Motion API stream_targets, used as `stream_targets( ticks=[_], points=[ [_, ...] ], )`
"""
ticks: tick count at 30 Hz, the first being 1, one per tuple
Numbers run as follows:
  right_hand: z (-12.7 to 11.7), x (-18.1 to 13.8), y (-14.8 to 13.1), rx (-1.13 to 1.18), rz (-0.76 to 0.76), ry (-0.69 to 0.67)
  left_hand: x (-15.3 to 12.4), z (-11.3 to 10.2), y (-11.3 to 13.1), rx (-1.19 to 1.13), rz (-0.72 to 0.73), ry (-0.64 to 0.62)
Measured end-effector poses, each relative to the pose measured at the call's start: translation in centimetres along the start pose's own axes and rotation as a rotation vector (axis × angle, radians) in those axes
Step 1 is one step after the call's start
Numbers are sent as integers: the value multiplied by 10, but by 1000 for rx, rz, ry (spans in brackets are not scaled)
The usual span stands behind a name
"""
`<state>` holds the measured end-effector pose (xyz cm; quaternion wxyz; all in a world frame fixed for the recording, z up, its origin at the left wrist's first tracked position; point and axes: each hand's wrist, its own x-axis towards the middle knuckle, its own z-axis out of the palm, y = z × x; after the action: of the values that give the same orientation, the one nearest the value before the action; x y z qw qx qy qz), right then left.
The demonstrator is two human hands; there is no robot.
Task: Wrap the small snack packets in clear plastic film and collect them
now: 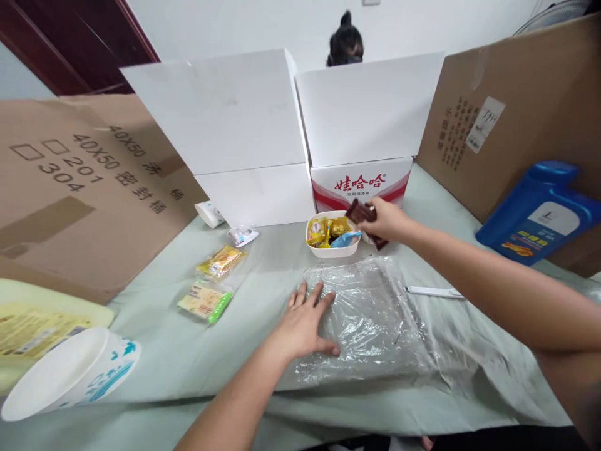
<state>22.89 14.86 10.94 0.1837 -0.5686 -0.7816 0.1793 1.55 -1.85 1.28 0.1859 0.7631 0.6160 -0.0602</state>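
Note:
Pinched in my right hand (387, 220) is a dark brown snack packet (360, 213), held at the right rim of a small white tub (332, 252). Inside the tub lie yellow-gold wrapped snacks (319, 230) and a blue packet (346, 239). My left hand (307, 322) rests flat with fingers spread on the left part of a clear plastic sheet or bag (370, 319), holding nothing. The brown packet's far side is partly covered by my right fingers.
Left of the tub lie a silvery packet (243, 235), a golden packet (221, 260) and a green-edged packet (205, 300). A paper cup (113, 369), a blue bottle (530, 213), a white strip (434, 292) and cardboard boxes (61, 200) surround them. Beyond the white box (366, 119), a person's head shows.

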Motion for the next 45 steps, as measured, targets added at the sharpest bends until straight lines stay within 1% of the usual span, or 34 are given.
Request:
stream_targets(
  ticks=[1, 2, 3, 5, 8, 11, 13, 14, 16, 17, 18, 20, 23, 25, 27, 28, 30, 33, 35, 37, 38, 39, 40, 42, 44, 45],
  points=[
    [0, 19, -6, -54, 48, 51, 0, 1, -1, -1, 0, 1],
    [3, 36, -13, -100, 83, 67, 0, 1, -2, 0, -1, 2],
    [7, 50, -18, -139, 102, 58, 0, 2, -2, 3, -1, 3],
    [19, 71, -27, -200, 115, -8, 0, 3, -4, 9, 1, 2],
    [33, 81, -33, -236, 108, -75, 0, 3, -5, 9, 16, 11],
    [35, 73, -33, -250, 65, -87, 0, 3, -6, 6, 35, 32],
    [34, 56, -30, -258, -6, -34, -2, 2, -6, 3, 38, 36],
    [33, 45, -28, -252, -74, 14, -2, 1, -5, 3, 37, 38],
    [36, 16, -21, -217, -269, 111, -4, 0, -4, 12, 28, 51],
    [39, -1, -15, -187, -382, 124, -5, -1, -3, 20, 24, 66],
    [42, -19, -8, -168, -470, 106, -6, -2, -3, 27, 25, 86],
    [49, -55, 10, -167, -564, 35, -7, -3, -4, 33, 33, 125],
    [51, -102, 39, -81, -627, -106, -8, -5, -10, 17, 40, 163],
    [45, -127, 57, 14, -682, -266, -8, -7, -16, 13, 18, 203],
    [38, -146, 72, 74, -709, -429, -6, -9, -23, 25, -1, 284],
    [35, -154, 79, 80, -712, -479, -5, -10, -25, 34, 1, 340],
    [33, -167, 89, 64, -709, -502, -3, -10, -28, 51, 32, 483],
    [37, -182, 97, 44, -692, -450, -5, -11, -24, 73, 104, 699],
    [41, -187, 97, 54, -676, -412, -9, -12, -15, 92, 140, 791],
    [42, -189, 94, 65, -665, -370, -15, -12, -5, 101, 161, 825],
    [42, -188, 93, 69, -667, -347, -18, -13, 0, 91, 179, 810],
    [42, -187, 92, 73, -668, -323, -20, -13, 5, 65, 212, 765],
    [41, -184, 93, 74, -663, -293, -22, -12, 8, 27, 257, 689],
    [39, -175, 101, 50, -620, -203, -25, -10, 14, -46, 344, 479],
    [38, -163, 116, -23, -540, -109, -24, -5, 17, -61, 359, 304],
    [37, -157, 125, -73, -496, -70, -23, -2, 17, -50, 343, 250]
  ],
)
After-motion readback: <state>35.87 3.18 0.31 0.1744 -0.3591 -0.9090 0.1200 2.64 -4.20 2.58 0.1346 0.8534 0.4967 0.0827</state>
